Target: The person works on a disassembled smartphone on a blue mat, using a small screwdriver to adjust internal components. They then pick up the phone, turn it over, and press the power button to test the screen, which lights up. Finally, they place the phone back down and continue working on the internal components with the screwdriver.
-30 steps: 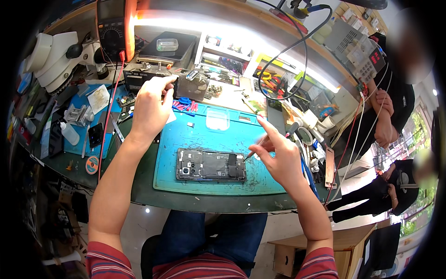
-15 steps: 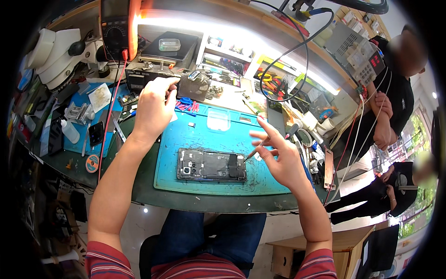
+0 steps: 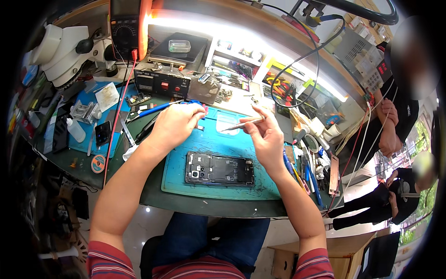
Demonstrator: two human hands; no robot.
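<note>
An opened black phone, its cameras and inner parts showing, lies on the blue mat. Above it to the left is my left hand, fingers bent together near some blue and red plastic items; whatever is between the fingertips is hidden. My right hand, above and right of the phone, grips a slim metal tool whose fine tip points leftward over a clear plastic box. A small dark piece lies beside my left fingers.
Multimeter and microscope stand back left; scattered tools crowd the right. A black cable loop hangs overhead. Two people are at right. A second phone lies left.
My left hand has dropped and shifted right. My right hand has lifted and moved slightly left, the tool's tip leaving the phone's right end and swinging up toward the clear box.
</note>
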